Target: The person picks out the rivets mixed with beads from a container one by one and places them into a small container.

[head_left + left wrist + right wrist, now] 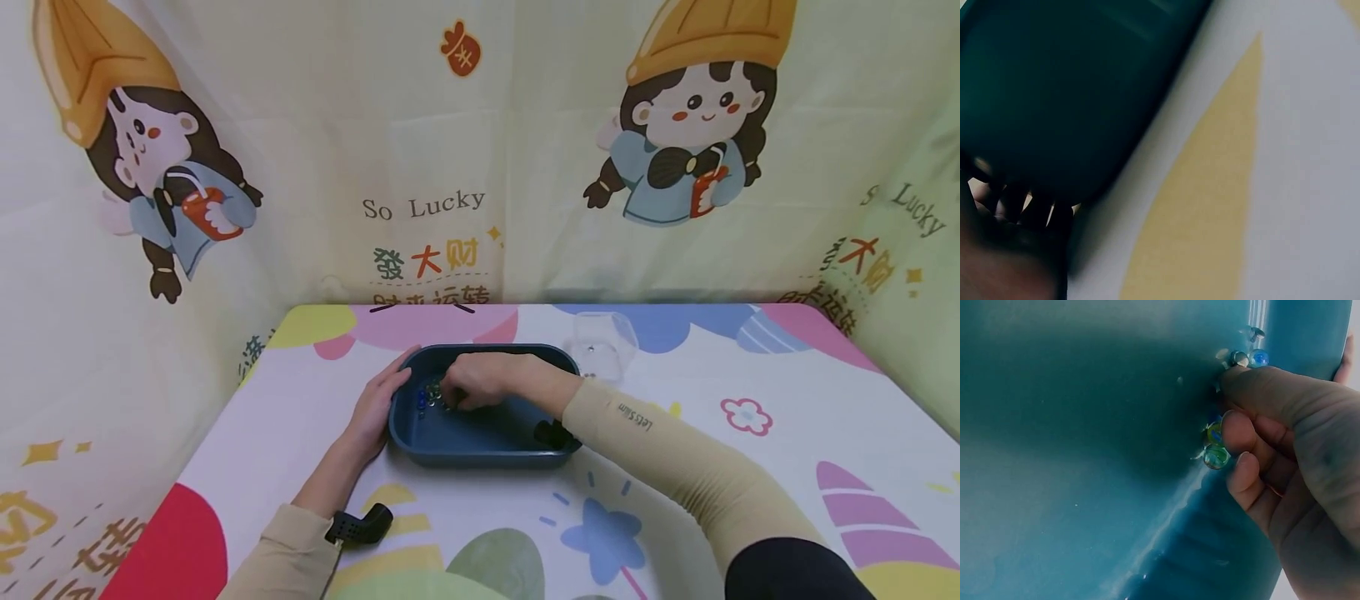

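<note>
A dark blue rectangular basin (480, 458) sits on the table. My left hand (375, 408) grips its left end, thumb at the rim and fingers along the outer wall; the left wrist view shows these fingers (1029, 209) dark at the basin's edge. Inside the basin, my right hand (480, 379) reaches down with curled fingers among glass marbles (431, 393). In the right wrist view, green and yellow-blue marbles (1215, 456) lie at its fingertips, and a blue marble (1259, 358) sits beside the thumb. The marble between thumb and finger is mostly hidden.
Behind the basin's right rear corner stands a clear plastic container (618, 337) with small shiny pieces in it. A patterned cloth (750, 483) covers the table, and a printed curtain (547, 208) hangs along the back. A black wrist camera (360, 525) is strapped to the left wrist.
</note>
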A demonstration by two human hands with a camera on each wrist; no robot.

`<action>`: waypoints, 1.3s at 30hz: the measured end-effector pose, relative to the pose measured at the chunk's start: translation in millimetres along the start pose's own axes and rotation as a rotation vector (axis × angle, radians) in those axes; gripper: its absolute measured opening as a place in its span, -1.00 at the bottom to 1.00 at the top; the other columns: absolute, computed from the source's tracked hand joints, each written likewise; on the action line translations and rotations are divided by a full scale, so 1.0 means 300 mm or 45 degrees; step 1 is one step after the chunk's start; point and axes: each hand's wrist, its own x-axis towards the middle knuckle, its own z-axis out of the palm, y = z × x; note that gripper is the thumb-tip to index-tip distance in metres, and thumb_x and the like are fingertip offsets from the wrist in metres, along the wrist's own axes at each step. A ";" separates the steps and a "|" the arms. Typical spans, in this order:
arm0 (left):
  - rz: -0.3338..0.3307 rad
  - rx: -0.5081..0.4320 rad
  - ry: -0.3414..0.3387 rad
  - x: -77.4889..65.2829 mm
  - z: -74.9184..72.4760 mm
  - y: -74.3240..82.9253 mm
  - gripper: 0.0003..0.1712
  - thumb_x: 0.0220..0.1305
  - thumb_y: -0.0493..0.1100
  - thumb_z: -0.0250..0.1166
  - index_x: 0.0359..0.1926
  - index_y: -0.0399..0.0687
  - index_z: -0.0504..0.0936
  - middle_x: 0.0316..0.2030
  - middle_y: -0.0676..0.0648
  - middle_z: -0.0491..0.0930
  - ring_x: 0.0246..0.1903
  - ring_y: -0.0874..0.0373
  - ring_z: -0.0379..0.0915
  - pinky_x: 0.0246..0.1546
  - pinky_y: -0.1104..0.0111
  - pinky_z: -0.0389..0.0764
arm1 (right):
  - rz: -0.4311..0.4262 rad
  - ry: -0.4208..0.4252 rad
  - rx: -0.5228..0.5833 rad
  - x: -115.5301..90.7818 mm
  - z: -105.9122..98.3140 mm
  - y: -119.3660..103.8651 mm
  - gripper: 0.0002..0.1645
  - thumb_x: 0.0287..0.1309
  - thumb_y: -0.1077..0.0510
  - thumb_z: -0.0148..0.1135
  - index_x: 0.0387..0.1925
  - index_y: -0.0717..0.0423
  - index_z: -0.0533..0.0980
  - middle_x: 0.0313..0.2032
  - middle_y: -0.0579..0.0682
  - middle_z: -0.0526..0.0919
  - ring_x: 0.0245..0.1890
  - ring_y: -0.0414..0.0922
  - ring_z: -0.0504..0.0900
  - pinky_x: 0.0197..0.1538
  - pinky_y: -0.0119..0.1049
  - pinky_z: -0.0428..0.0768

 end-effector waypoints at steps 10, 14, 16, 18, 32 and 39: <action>0.010 0.021 -0.024 0.003 -0.006 0.005 -0.45 0.62 -0.06 -0.15 0.54 0.04 0.26 0.52 0.02 0.16 0.52 0.11 -0.07 0.49 0.13 -0.02 | 0.055 -0.008 0.024 0.000 0.002 0.001 -0.86 0.29 0.15 0.37 -0.12 -0.02 0.66 -0.32 -0.21 0.63 -0.32 -0.24 0.57 -0.14 -0.48 0.58; 0.011 0.018 -0.022 0.009 -0.005 0.012 -0.45 0.62 -0.05 -0.14 0.54 0.05 0.26 0.52 0.02 0.16 0.52 0.11 -0.07 0.49 0.12 -0.02 | 0.061 -0.001 0.023 -0.001 -0.001 0.006 -0.81 0.29 0.13 0.37 -0.07 -0.03 0.66 -0.28 -0.20 0.64 -0.29 -0.24 0.58 -0.10 -0.45 0.59; 0.010 0.013 -0.023 0.010 -0.004 0.013 -0.44 0.62 -0.06 -0.13 0.54 0.03 0.26 0.52 0.02 0.16 0.52 0.11 -0.07 0.49 0.13 -0.02 | 0.067 -0.002 0.024 -0.001 -0.002 0.007 -0.80 0.29 0.13 0.37 -0.06 -0.03 0.65 -0.27 -0.20 0.65 -0.28 -0.24 0.58 -0.09 -0.44 0.60; 0.006 0.010 -0.020 0.009 -0.002 0.012 -0.44 0.62 -0.06 -0.13 0.54 0.02 0.25 0.52 0.01 0.16 0.52 0.11 -0.07 0.49 0.12 -0.02 | 0.069 -0.004 0.036 -0.001 -0.001 0.006 -0.79 0.29 0.13 0.37 -0.05 -0.02 0.65 -0.27 -0.19 0.65 -0.28 -0.24 0.58 -0.09 -0.44 0.60; 0.007 -0.008 -0.024 0.005 -0.006 -0.003 -0.45 0.62 -0.06 -0.14 0.54 0.05 0.26 0.52 0.02 0.15 0.52 0.11 -0.08 0.49 0.12 -0.04 | -0.113 -0.004 -0.002 0.003 0.007 0.000 -0.79 0.29 0.17 0.37 -0.05 0.00 0.65 -0.19 -0.17 0.62 -0.21 -0.25 0.54 -0.03 -0.48 0.54; 0.014 0.004 -0.009 0.006 -0.001 -0.008 -0.45 0.62 -0.08 -0.14 0.54 0.01 0.26 0.52 0.01 0.16 0.52 0.11 -0.08 0.50 0.12 -0.07 | -0.021 -0.038 0.006 -0.005 0.007 -0.010 -0.92 0.30 0.21 0.35 -0.19 -0.02 0.66 -0.33 -0.21 0.61 -0.32 -0.25 0.54 -0.17 -0.47 0.56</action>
